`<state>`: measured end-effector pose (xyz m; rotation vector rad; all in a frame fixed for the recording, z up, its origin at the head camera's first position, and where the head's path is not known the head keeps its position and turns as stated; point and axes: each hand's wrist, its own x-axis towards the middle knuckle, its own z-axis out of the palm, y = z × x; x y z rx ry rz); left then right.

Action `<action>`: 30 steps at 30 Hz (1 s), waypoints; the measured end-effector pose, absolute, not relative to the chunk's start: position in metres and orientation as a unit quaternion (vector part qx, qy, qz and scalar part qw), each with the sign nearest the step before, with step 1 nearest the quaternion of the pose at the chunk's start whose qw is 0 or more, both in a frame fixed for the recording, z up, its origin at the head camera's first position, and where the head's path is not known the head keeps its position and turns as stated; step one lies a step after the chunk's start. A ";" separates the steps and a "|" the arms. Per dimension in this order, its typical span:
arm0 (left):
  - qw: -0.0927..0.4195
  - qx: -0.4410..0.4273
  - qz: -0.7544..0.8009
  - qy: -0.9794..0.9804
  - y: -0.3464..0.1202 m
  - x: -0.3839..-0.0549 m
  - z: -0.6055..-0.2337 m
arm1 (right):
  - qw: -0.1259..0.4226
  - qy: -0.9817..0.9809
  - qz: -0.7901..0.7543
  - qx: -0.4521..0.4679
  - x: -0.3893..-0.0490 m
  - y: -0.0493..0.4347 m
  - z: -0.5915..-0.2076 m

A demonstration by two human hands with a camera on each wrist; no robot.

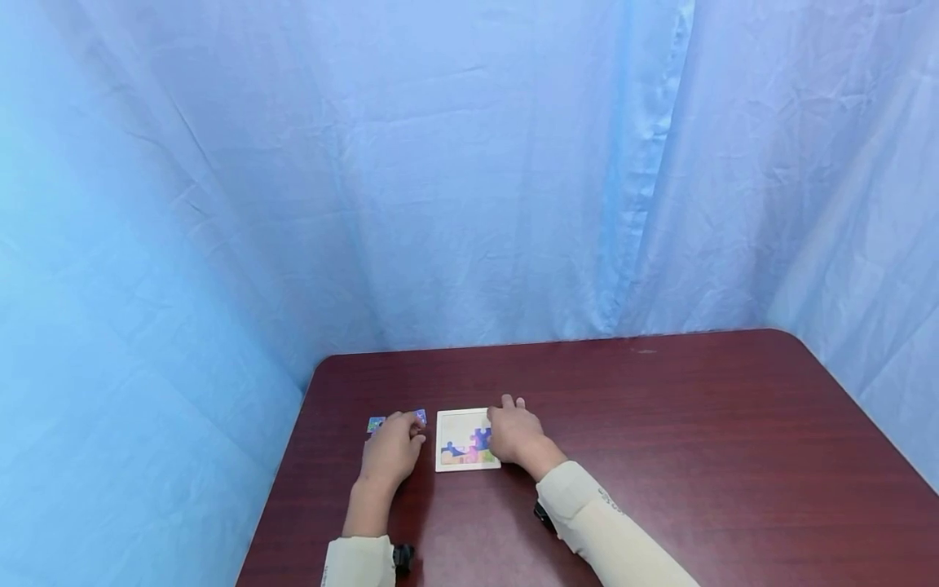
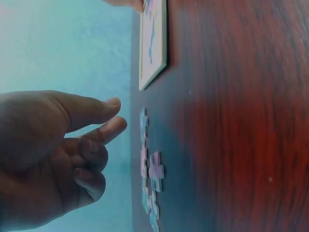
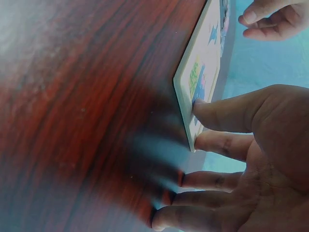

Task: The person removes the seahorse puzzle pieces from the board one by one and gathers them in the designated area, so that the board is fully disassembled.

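Note:
A square jigsaw puzzle tray (image 1: 456,422) with a pale rim lies on the table, its lower part filled with colourful pieces (image 1: 472,454). My right hand (image 1: 516,434) rests at the tray's right side. In the right wrist view its thumb (image 3: 224,115) presses on the fitted pieces near the edge, the index finger touches the rim, and the other fingers reach down straight to the table. Left of the tray, my left hand (image 1: 392,448) hovers by loose jigsaw pieces (image 2: 155,171). Nothing shows between its thumb and index finger; the remaining fingers curl loosely.
The dark red wooden table (image 1: 682,440) extends far to the right of the tray. Blue curtains (image 1: 469,179) hang behind it and along both sides. Some loose pieces (image 1: 375,424) are partly covered by the left hand in the head view.

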<state>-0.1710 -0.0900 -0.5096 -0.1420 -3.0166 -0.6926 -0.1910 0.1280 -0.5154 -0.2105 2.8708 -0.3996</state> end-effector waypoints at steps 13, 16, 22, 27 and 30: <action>0.027 -0.099 -0.218 -0.970 -0.065 -0.168 -0.515 | 0.131 0.976 -0.146 -0.092 -0.191 0.131 -0.516; 0.025 -0.112 -0.214 -0.970 -0.058 -0.167 -0.515 | 0.130 0.976 -0.142 -0.097 -0.191 0.133 -0.515; 0.020 -0.131 -0.214 -0.968 -0.045 -0.167 -0.512 | 0.120 0.978 -0.139 -0.103 -0.191 0.135 -0.513; 0.035 -0.143 -0.208 -0.967 -0.035 -0.168 -0.516 | 0.121 0.977 -0.141 -0.106 -0.192 0.137 -0.512; 0.036 -0.149 -0.210 -0.966 -0.030 -0.170 -0.520 | 0.124 0.976 -0.140 -0.110 -0.191 0.137 -0.512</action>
